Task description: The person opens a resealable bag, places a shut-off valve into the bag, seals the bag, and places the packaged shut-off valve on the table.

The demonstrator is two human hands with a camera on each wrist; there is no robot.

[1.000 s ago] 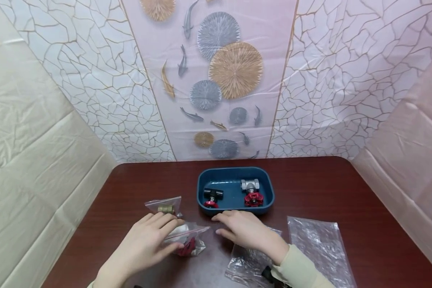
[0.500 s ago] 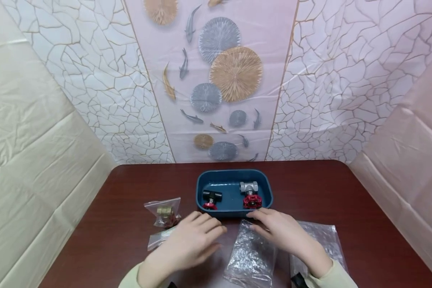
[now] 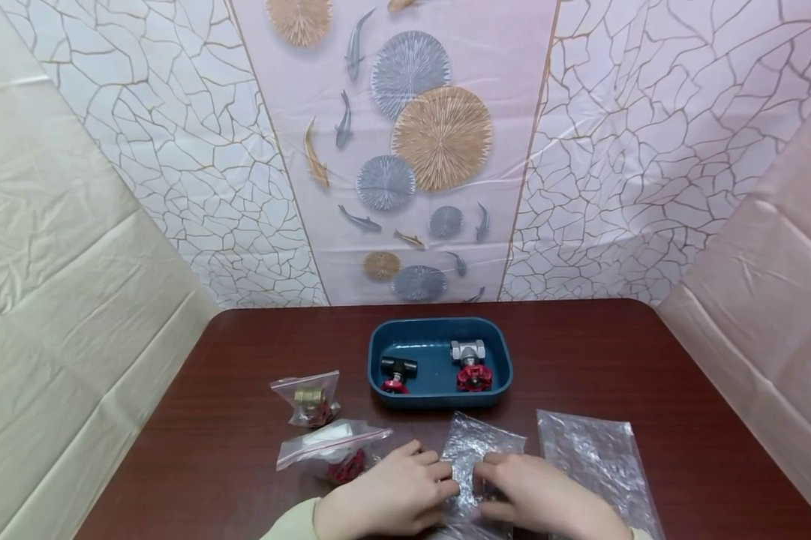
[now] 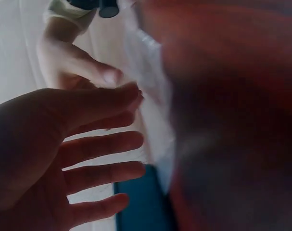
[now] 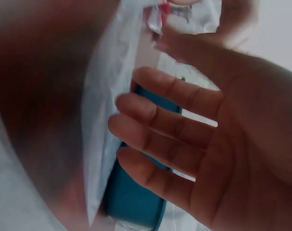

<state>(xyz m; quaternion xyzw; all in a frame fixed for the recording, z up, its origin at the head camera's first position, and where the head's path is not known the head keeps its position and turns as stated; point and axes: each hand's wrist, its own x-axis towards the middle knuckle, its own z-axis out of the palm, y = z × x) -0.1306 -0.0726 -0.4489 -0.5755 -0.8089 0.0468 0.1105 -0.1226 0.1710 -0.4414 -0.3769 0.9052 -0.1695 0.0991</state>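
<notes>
A clear plastic bag lies flat on the table, in front of the blue tray. My left hand is at its left side, fingertips overlapping the bag in the head view. From the right, my right hand reaches over the same bag. In the left wrist view the fingers are spread and nearly straight. The right wrist view has the fingers slightly bent and apart, beside the whitish film of the bag. Neither palm holds anything.
Behind the hands stands a blue tray with a black valve and a silver valve, both red-handled. Left are a zip bag with a brass valve and a zip bag with a red handwheel. Another clear bag lies right.
My left hand has moved right, away from the zip bag with the red handwheel. My right hand went right, then came back toward the front, so both hands are now over the middle plastic bag.
</notes>
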